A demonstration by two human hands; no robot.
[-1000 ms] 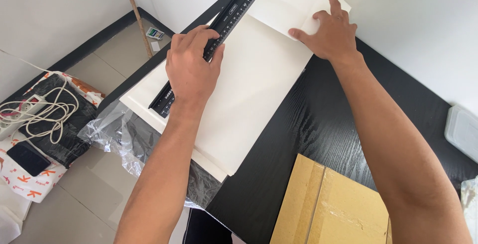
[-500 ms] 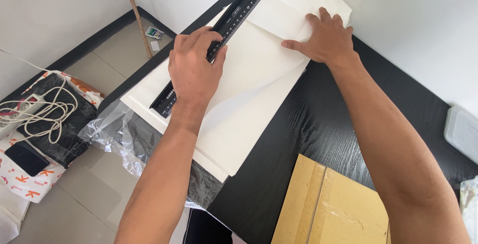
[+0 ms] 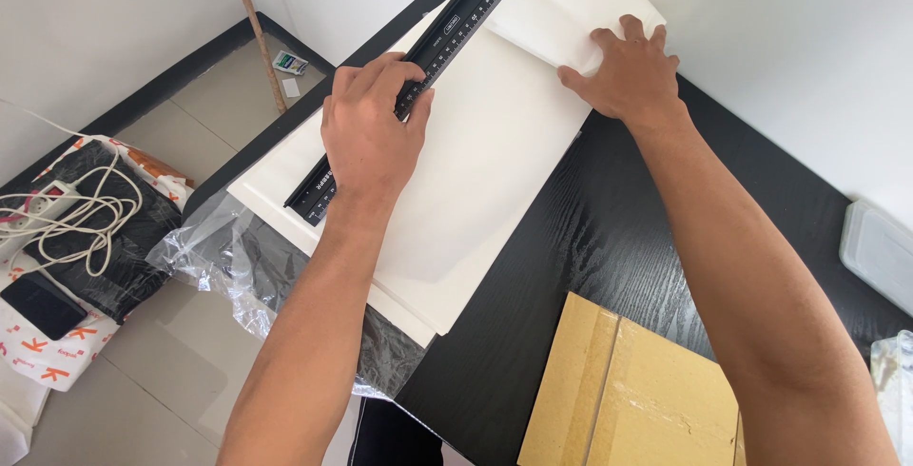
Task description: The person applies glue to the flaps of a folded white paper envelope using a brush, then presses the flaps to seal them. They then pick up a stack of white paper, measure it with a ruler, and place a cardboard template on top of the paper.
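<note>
A large white sheet [image 3: 475, 181] lies across a black wood-grain table [image 3: 609, 257], with its near-left part hanging past the table's edge. A long black ruler [image 3: 447, 38] rests diagonally on the sheet. My left hand [image 3: 366, 128] presses down on the ruler's near end, fingers curled over its edge. My right hand [image 3: 623, 71] lies flat on the sheet's far right part, where the paper is folded over. Neither hand lifts anything.
A brown cardboard box [image 3: 628, 395] sits at the table's near edge. Crumpled clear plastic [image 3: 238, 266] hangs below the sheet. On the floor at left lie a white cable [image 3: 67, 214], a dark phone [image 3: 43, 306] and a printed bag. A translucent container [image 3: 880, 252] stands at right.
My right hand has slid toward the left and nearer along the sheet, folding the far right part of the paper over. My left hand stays on the ruler.
</note>
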